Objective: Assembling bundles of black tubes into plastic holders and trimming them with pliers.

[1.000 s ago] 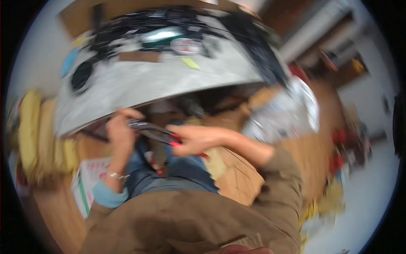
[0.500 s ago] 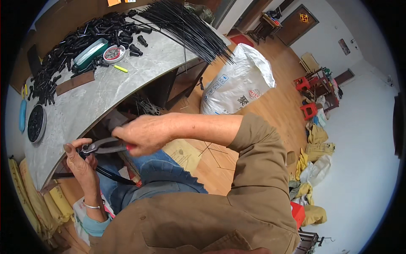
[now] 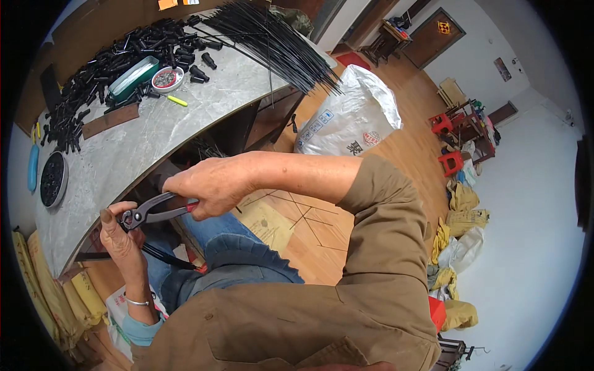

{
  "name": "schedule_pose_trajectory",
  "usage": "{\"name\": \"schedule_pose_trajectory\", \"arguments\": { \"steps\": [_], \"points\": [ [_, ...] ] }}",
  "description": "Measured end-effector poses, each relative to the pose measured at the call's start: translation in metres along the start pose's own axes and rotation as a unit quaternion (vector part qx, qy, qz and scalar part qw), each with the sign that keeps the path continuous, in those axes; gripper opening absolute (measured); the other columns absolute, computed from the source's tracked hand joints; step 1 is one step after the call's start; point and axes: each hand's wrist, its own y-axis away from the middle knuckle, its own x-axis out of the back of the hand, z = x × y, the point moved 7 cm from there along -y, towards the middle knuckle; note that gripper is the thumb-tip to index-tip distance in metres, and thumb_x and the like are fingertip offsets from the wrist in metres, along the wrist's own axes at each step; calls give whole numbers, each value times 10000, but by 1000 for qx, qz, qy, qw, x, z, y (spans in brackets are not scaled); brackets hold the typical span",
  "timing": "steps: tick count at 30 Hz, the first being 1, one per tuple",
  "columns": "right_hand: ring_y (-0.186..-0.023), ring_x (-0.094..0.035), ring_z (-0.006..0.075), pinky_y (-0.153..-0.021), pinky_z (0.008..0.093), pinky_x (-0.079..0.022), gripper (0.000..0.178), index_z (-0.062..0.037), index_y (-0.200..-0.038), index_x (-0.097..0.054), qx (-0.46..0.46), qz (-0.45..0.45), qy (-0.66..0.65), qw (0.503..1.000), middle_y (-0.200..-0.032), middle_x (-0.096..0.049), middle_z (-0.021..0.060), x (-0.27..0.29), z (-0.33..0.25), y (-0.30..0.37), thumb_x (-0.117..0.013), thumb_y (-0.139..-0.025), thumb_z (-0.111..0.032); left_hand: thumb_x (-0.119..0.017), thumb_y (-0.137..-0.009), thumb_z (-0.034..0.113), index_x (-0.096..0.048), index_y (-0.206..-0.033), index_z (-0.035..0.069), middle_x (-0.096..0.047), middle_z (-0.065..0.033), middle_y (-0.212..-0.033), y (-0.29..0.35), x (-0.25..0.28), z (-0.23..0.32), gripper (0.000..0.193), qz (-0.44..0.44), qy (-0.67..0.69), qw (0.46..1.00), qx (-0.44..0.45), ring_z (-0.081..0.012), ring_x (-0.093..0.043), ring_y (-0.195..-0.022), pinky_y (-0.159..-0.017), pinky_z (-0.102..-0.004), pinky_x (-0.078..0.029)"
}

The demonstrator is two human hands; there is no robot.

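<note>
Gripping the pliers (image 3: 145,214), the right hand (image 3: 209,185) holds them just beside the edge of the grey tabletop (image 3: 167,127), their jaws close by the left hand (image 3: 124,242); from here I can't tell what that hand grips.

I count two hands of the person, one left hand (image 3: 125,242) and one right hand (image 3: 209,185), with one pair of pliers (image 3: 145,213) and one silver bracelet (image 3: 137,303). There is one counter (image 3: 167,136). On it there are one teal box (image 3: 135,78), one flat brown strip (image 3: 110,120), one yellow-green stick (image 3: 177,101) and two round dishes: one white dish (image 3: 181,79) and one dish of black pieces (image 3: 61,195). The black fittings (image 3: 164,37) are at least several dozen, but they overlap, so I cannot give the exact number. The black rods (image 3: 272,43) are also too many to count. Farther away, there are one big white sack (image 3: 349,114), two red stools (image 3: 450,163) and one red mat (image 3: 354,60).
</note>
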Motion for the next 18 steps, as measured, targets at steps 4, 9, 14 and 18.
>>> {"name": "schedule_pose_trajectory", "arguments": {
  "steps": [4,9,14,18],
  "points": [
    [-976,-603,359,-784,432,-496,447,19,-1129,-494,50,130,84,987,-1022,-593,208,-6,-10,9,-660,-754,-159,-410,-959,572,-598,-946,37,-372,64,-569,-3,-1,-3,567,-15,9,1000,-4,-17,-292,-429,-395,-189,-225],
    [-890,-582,313,-708,416,-507,423,4,-1158,-487,125,212,180,952,-939,-540,160,-4,-23,-3,-625,-779,-124,-398,-975,542,-598,-945,42,-373,67,-566,5,21,-4,539,-7,6,1000,9,-15,-296,-436,-393,-185,-224],
    [-557,-623,267,-530,369,-484,208,-26,-901,-602,-30,53,-57,996,-605,-614,97,-17,4,4,-616,-888,-233,-376,-1017,392,-653,-942,52,-596,-6,-734,3,-5,21,445,-51,-161,966,-196,-44,-435,-495,-421,-207,-320],
    [-368,-518,150,-325,277,-392,92,-45,-742,-426,-145,-109,-496,849,-499,-536,91,-67,-1,11,-515,-757,-26,-359,-950,611,-668,-889,28,-596,-8,-751,8,-8,12,662,-89,-56,987,-118,-41,-492,-611,-516,-204,-370]
  ]
}}
